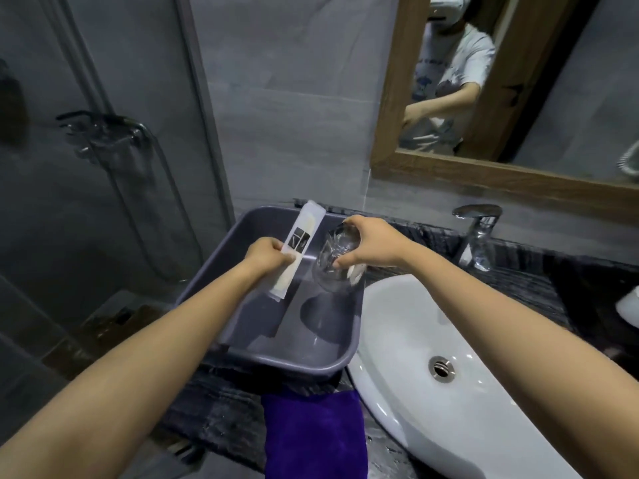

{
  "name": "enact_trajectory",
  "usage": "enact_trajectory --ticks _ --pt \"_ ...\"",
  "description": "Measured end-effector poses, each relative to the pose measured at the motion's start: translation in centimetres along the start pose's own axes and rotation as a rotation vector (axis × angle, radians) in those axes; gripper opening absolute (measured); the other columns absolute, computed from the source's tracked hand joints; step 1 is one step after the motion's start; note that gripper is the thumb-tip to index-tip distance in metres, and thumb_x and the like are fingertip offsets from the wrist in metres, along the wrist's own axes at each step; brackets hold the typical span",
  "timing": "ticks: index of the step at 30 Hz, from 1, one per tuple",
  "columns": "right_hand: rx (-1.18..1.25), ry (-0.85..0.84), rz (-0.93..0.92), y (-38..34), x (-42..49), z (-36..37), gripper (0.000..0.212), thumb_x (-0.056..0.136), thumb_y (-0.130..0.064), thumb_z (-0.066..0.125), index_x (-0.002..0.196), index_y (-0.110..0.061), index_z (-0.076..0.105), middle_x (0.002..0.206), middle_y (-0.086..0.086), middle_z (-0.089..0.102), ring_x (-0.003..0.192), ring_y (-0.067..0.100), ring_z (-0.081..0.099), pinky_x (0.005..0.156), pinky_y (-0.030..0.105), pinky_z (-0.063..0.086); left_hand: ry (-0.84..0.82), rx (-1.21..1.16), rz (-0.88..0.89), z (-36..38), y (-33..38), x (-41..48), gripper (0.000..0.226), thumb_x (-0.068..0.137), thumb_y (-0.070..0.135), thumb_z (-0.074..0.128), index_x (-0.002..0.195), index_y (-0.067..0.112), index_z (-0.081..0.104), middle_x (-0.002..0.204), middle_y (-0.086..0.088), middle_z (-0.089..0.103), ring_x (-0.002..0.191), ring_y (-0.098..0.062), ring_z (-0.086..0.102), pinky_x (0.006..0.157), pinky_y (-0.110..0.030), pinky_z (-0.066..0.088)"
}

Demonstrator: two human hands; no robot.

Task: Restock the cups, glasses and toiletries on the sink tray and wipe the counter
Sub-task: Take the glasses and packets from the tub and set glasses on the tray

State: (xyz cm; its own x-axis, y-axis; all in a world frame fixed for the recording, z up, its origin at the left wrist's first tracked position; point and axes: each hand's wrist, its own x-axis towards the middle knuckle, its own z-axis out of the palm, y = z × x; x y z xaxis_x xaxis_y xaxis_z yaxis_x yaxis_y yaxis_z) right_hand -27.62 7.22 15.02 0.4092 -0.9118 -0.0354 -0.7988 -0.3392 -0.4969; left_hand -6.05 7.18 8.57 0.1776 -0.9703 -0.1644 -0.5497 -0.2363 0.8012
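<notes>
A white sink (449,340) sits in the dark marble counter (207,409), just right of a grey tray (214,264). Above the tray, the right hand (373,243) grips a clear glass (337,261) tilted on its side. The left hand (266,254) pinches a long white toiletry packet (301,236) beside the glass.
</notes>
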Motion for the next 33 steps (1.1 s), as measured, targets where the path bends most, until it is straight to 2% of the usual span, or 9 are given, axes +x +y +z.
enact_trajectory --ticks 4,8,10,14,18,22,26,29,33 --pt "0.019 0.068 0.074 1.6 -3.1 -3.0 0.091 0.064 -0.042 0.082 0.139 -0.012 0.041 0.138 0.005 0.052 0.123 0.022 0.051 0.089 0.024 0.039 -0.027 -0.270 0.037 1.6 3.7 -1.6 0.001 0.080 0.010 0.066 0.079 0.010 0.066 0.076 -0.005 0.062 0.059 -0.011 0.055 0.044 -0.016 0.045" --pt "0.045 0.142 0.158 4.2 -7.1 -5.7 0.085 0.063 -0.041 0.083 0.134 -0.014 0.046 0.133 0.003 0.056 0.114 0.017 0.053 0.088 0.024 0.041 -0.158 -0.514 -0.021 4.1 7.3 -3.1 0.009 0.081 0.004 0.065 0.089 0.005 0.066 0.075 -0.006 0.065 0.054 -0.013 0.063 0.041 -0.016 0.049" --pt "0.033 0.155 0.197 5.9 -9.2 -6.8 0.085 0.063 -0.042 0.083 0.134 -0.014 0.046 0.133 0.002 0.055 0.115 0.017 0.053 0.087 0.024 0.040 -0.241 -0.556 -0.028 5.8 8.9 -3.7 0.008 0.081 0.004 0.065 0.088 0.007 0.066 0.076 -0.006 0.066 0.054 -0.011 0.065 0.044 -0.017 0.050" --pt "0.023 0.188 0.281 9.9 -13.2 -8.8 0.092 0.061 -0.044 0.083 0.139 -0.015 0.042 0.138 0.003 0.052 0.121 0.019 0.051 0.087 0.024 0.039 -0.382 -0.599 -0.029 10.4 11.8 -4.8 0.018 0.081 0.005 0.064 0.100 0.006 0.065 0.085 -0.007 0.068 0.073 -0.018 0.064 0.060 -0.026 0.052" --pt "0.027 0.218 0.357 14.4 -16.9 -10.8 0.094 0.061 -0.045 0.082 0.140 -0.015 0.040 0.140 0.003 0.051 0.122 0.018 0.051 0.087 0.023 0.039 -0.475 -0.613 -0.040 15.2 15.3 -6.0 0.017 0.082 0.007 0.064 0.098 0.008 0.065 0.086 -0.006 0.069 0.075 -0.018 0.066 0.054 -0.025 0.053" --pt "0.036 0.247 0.420 19.8 -19.9 -13.6 0.093 0.062 -0.046 0.082 0.140 -0.016 0.040 0.140 0.002 0.050 0.124 0.019 0.050 0.090 0.025 0.041 -0.526 -0.639 -0.054 20.5 19.0 -6.6 0.023 0.081 0.006 0.065 0.104 0.006 0.064 0.093 -0.009 0.068 0.080 -0.020 0.065 0.063 -0.029 0.053" --pt "0.032 0.277 0.463 25.8 -21.7 -17.4 0.096 0.063 -0.045 0.081 0.143 -0.015 0.036 0.145 0.004 0.045 0.130 0.021 0.046 0.091 0.024 0.036 -0.540 -0.656 -0.072 26.5 22.4 -7.2 0.027 0.079 0.006 0.067 0.106 0.005 0.064 0.093 -0.009 0.069 0.080 -0.020 0.067 0.061 -0.028 0.055" --pt "0.044 0.277 0.490 30.5 -22.1 -20.5 0.099 0.065 -0.045 0.080 0.146 -0.014 0.032 0.149 0.005 0.040 0.133 0.023 0.043 0.088 0.025 0.036 -0.545 -0.645 -0.092 30.5 24.7 -7.3 0.024 0.079 0.009 0.068 0.103 0.009 0.067 0.093 -0.008 0.071 0.085 -0.022 0.067 0.079 -0.035 0.054" --pt "0.057 0.340 0.526 36.1 -21.6 -24.2 0.097 0.064 -0.043 0.082 0.143 -0.011 0.036 0.147 0.009 0.043 0.131 0.026 0.046 0.091 0.029 0.040 -0.525 -0.655 -0.105 34.3 27.3 -6.6 0.019 0.080 0.008 0.067 0.099 0.009 0.067 0.092 -0.009 0.071 0.081 -0.022 0.066 0.065 -0.032 0.054"
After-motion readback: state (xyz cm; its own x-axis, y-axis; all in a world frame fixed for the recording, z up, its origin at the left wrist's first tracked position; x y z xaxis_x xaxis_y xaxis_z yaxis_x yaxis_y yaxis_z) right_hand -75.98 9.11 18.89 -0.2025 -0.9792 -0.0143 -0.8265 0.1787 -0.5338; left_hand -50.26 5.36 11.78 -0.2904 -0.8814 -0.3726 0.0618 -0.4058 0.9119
